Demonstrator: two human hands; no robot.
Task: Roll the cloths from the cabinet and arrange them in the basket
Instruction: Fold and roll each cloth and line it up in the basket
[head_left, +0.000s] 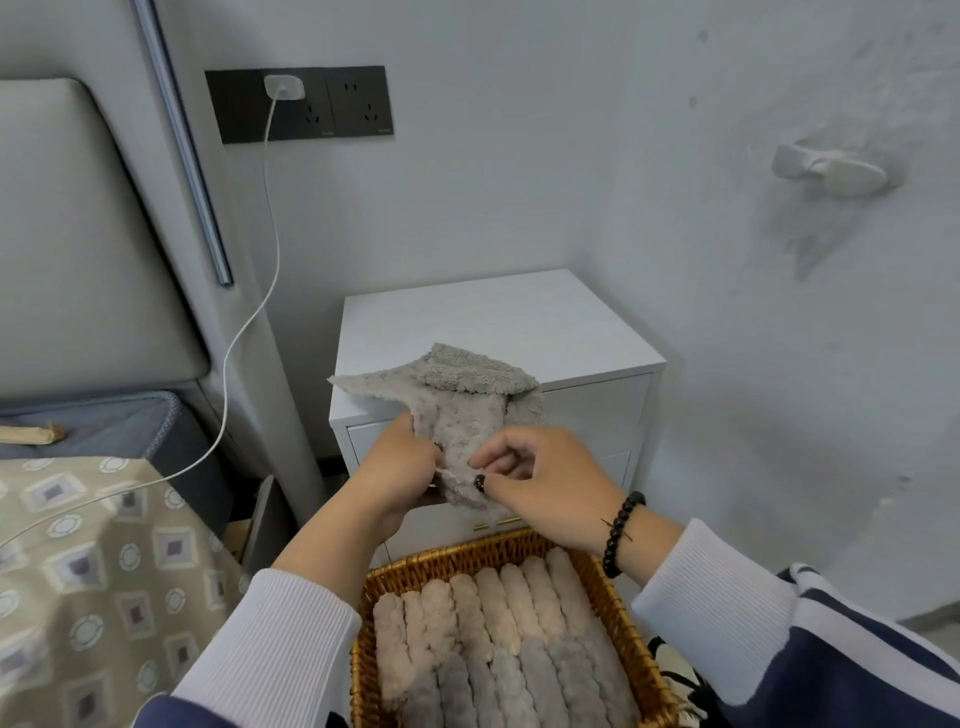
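At nine o'clock we see the bed (93, 597) with its patterned cover, a white charging cable (244, 332) trailing across it from the wall socket (298, 104). Toward the centre, our left hand (400, 467) grips the grey cloth (462, 410), fingers curled round its left edge. The cloth hangs unrolled in front of the white cabinet (493, 322) at twelve o'clock. Our right hand (545, 483), with a dark bead bracelet (621, 535) on its wrist, pinches the cloth's lower edge between thumb and forefinger. At six o'clock the wicker basket (374, 582) holds rows of rolled cloths (498, 623), beige behind, grey in front.
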